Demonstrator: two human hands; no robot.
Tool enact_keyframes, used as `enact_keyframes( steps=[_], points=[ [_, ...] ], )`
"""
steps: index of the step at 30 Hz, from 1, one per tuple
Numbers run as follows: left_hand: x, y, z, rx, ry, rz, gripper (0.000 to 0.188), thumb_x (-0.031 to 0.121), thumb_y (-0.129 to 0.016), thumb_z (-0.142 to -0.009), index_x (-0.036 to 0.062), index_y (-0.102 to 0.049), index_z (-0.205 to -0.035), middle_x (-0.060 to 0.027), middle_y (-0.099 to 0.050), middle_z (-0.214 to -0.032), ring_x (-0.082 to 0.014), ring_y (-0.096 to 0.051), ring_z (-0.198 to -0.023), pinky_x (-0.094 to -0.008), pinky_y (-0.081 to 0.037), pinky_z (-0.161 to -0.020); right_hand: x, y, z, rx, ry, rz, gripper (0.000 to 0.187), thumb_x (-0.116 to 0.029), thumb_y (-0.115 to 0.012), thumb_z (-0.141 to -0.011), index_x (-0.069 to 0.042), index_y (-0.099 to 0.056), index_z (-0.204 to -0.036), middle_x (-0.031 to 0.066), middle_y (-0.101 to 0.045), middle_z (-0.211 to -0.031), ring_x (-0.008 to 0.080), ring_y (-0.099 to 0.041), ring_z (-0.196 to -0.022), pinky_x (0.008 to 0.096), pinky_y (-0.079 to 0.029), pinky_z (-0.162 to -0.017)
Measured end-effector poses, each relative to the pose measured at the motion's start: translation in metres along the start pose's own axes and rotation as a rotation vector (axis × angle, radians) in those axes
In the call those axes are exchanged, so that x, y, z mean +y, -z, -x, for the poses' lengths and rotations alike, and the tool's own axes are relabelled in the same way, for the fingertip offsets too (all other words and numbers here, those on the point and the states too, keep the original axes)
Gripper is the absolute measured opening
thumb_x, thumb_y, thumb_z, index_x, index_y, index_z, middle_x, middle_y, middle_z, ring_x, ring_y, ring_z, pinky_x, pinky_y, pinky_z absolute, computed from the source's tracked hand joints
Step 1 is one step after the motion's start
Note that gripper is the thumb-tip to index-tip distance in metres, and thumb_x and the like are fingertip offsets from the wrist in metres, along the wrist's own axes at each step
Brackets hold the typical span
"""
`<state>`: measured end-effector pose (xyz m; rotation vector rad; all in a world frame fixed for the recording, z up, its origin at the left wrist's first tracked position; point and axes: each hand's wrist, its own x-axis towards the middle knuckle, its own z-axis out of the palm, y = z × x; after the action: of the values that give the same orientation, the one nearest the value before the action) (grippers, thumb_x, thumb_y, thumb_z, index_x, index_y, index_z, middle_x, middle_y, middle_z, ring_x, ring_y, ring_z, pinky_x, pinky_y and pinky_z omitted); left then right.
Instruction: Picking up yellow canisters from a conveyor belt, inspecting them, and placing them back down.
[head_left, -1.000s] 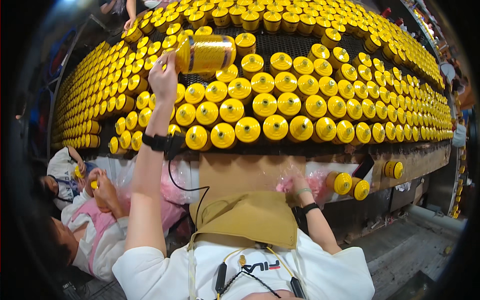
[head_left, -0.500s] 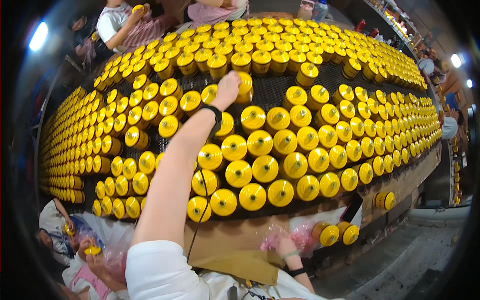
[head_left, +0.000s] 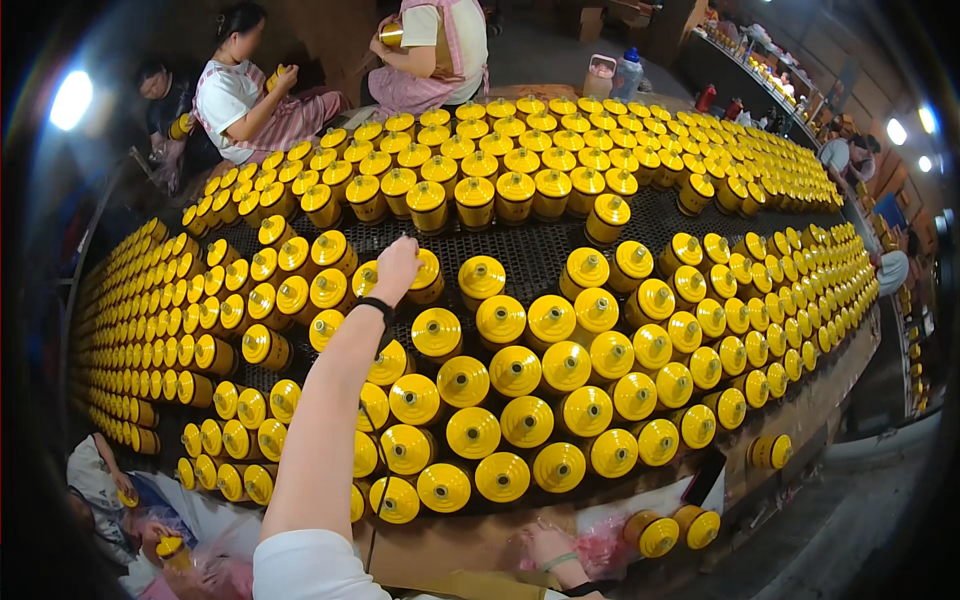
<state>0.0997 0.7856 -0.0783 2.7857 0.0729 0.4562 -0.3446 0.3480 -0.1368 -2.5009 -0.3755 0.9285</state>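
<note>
My left hand (head_left: 399, 268) reaches far over the dark mesh surface, its fingers closed against the side of a yellow canister (head_left: 427, 272) with a small metal stub on top. The back of the hand hides most of the grip. Another yellow canister (head_left: 482, 278) stands upright a little to the right, apart from the hand. Near the front edge my right hand (head_left: 550, 545) rests on brown cardboard (head_left: 455, 545), fingers stretched out, beside crumpled pink plastic film (head_left: 605, 545). Nothing shows in its grasp.
Rows of yellow canisters (head_left: 585, 410) surround my left arm. Two canisters (head_left: 655, 535) lie tilted near my right hand, beside a dark flat phone-like object (head_left: 704, 478). Co-workers (head_left: 245, 100) sit at the far side; others are at lower left. A blue bottle (head_left: 627, 72) stands at the back.
My left hand has moved left, from one canister to the neighbouring one; the first now stands free. My right hand stays near the pink film. The whole view has tilted up.
</note>
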Motion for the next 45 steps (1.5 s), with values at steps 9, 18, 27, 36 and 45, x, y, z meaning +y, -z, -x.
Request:
enact_keyframes(
  steps=[9, 18, 27, 36, 45],
  points=[
    [-0.031, -0.022, 0.024, -0.09, -0.021, 0.192, 0.012, 0.005, -0.067, -0.077, -0.0041, -0.059, -0.076, -0.0214, -0.065, -0.095, -0.0384, -0.062, -0.089, -0.0435, -0.05, -0.078, -0.052, 0.047, 0.005, -0.119, -0.159, -0.128, 0.035, -0.034, -0.053, -0.092, -0.011, -0.059, -0.117, 0.0172, -0.065, -0.109, 0.0364, -0.061, -0.104, 0.0471, -0.049, -0.089],
    [0.065, 0.148, 0.059, 0.263, -0.248, 0.449, 0.007, -0.001, -0.054, -0.09, -0.0066, -0.056, -0.093, -0.0184, -0.061, -0.105, -0.0365, -0.061, -0.094, -0.0376, -0.049, -0.08, -0.083, 0.086, 0.003, 0.321, 0.285, -0.343, 0.025, -0.018, -0.065, -0.087, -0.003, -0.061, -0.106, 0.0174, -0.063, -0.098, 0.0376, -0.061, -0.091, 0.0423, -0.051, -0.078],
    [0.179, 0.295, 0.238, 0.144, 0.0, 0.744, 0.013, 0.006, -0.055, -0.095, -0.0038, -0.057, -0.088, -0.0123, -0.062, -0.085, -0.0185, -0.058, -0.076, -0.0282, -0.045, -0.069, -0.211, 0.186, 0.003, 0.368, 0.759, -1.444, 0.103, -0.004, -0.073, -0.077, -0.023, -0.007, -0.153, 0.0165, -0.026, -0.148, 0.026, -0.041, -0.128, 0.0384, -0.044, -0.1],
    [0.176, 0.338, 0.351, -0.173, 0.098, 1.434, 0.026, 0.025, -0.043, -0.104, 0.0042, -0.058, -0.109, -0.0112, -0.062, -0.119, -0.0091, -0.056, -0.097, -0.0245, -0.047, -0.086, -0.23, 0.152, 0.086, -0.324, 0.528, -1.842, 0.056, -0.048, -0.042, -0.098, -0.01, -0.041, -0.139, 0.0103, -0.05, -0.138, 0.0217, -0.051, -0.125, 0.0414, -0.042, -0.103],
    [0.177, 0.351, 0.418, -0.08, 0.193, 1.557, 0.031, 0.025, -0.04, -0.104, -0.0007, -0.057, -0.108, -0.0147, -0.062, -0.121, -0.0155, -0.06, -0.105, -0.0309, -0.05, -0.091, -0.256, 0.166, 0.14, 0.229, 0.647, -0.972, 0.036, -0.014, -0.065, -0.089, -0.005, -0.057, -0.123, 0.0081, -0.058, -0.117, 0.0231, -0.057, -0.105, 0.0333, -0.045, -0.093]
  ],
)
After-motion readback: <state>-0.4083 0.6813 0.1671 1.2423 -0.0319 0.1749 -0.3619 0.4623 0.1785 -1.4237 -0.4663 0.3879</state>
